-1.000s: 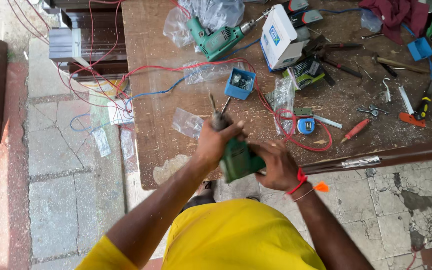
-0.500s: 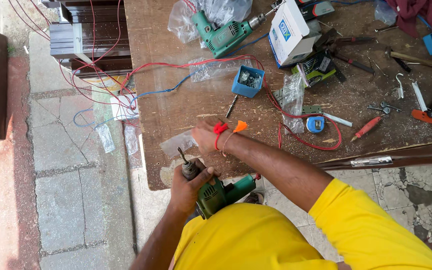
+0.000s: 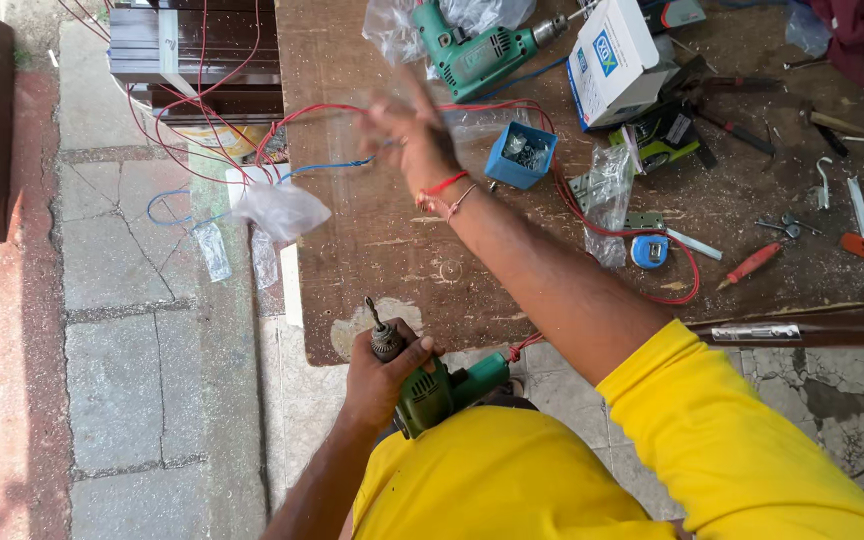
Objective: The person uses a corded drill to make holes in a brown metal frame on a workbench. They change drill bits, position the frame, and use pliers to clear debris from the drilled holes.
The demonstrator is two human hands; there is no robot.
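The left hand [image 3: 380, 372] is drawn in close to the body, just past the near edge of the worn brown wooden workbench [image 3: 402, 250], its fingers wrapped tight around the front of a green electric drill [image 3: 432, 388]. The thumb and fingers close on the dark metal chuck [image 3: 385, 343], from which a short bit points up and away toward the bench. The drill's body lies across the palm and runs back to the right, toward the yellow shirt [image 3: 512, 480].

The right arm reaches out long and straight over the bench, a red thread bracelet [image 3: 442, 187] on its wrist. The right hand [image 3: 407, 130] is blurred; its fingers look spread and raised, and whether they pinch anything cannot be told. It sits near a red wire [image 3: 592, 215] looping across the bench top, and just left of a small blue square box of metal screws [image 3: 519, 153]. This hand is well apart from the held drill.

Beyond the right hand, a second green drill [image 3: 477, 50] lies on clear plastic beside a white cardboard box [image 3: 612, 55]
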